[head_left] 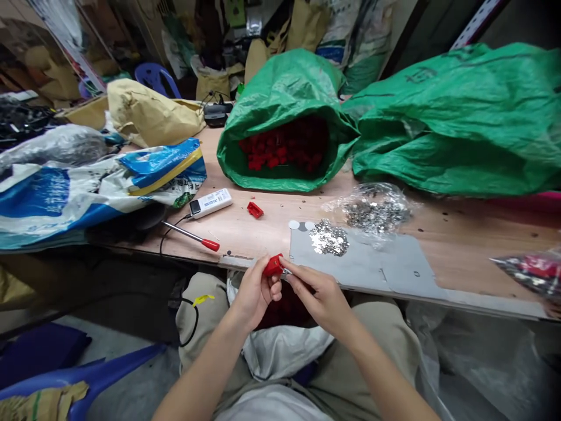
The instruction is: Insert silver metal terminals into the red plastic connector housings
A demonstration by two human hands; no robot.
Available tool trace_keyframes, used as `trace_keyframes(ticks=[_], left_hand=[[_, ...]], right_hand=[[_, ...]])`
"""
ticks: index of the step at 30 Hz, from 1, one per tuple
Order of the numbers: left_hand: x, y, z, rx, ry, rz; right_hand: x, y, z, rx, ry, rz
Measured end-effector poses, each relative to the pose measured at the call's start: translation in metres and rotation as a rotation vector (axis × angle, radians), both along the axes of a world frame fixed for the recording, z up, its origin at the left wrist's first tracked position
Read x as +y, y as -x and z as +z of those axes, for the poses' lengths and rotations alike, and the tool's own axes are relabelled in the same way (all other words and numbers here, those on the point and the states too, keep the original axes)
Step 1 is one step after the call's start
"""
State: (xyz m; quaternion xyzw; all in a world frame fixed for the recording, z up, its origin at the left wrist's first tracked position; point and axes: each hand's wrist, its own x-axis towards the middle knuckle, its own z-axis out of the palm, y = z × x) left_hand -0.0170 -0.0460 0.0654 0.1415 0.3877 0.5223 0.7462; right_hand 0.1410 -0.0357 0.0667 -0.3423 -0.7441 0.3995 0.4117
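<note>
My left hand (255, 292) is closed around a small red plastic part (273, 266), held just off the table's front edge. The fingers of my right hand (319, 295) pinch a small shiny metal piece (286, 271) against the right side of that part. To the right on the grey mat lies a pile of small flat metal pieces (329, 238). Another red plastic part (255, 210) rests alone on the wood. In my lap, below my hands, a white sack (287, 345) lies open with red parts inside, partly hidden by my wrists.
A green sack (284, 82) full of red parts opens toward me, with a second green sack (460, 128) beside it. A clear bag of metal pieces (377, 207) sits behind the pile. At left are a red-handled rod (210, 244), a white corded device (211, 203) and a blue-white bag (100, 187).
</note>
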Motion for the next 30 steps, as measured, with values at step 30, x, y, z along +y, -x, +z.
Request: trace_keyframes(ticks=[30], left_hand=[[-0.038,0.046,-0.059,0.797,-0.28,-0.234]], right_hand=[[0.157,0.09,-0.007,-0.352,0.167,-0.43]])
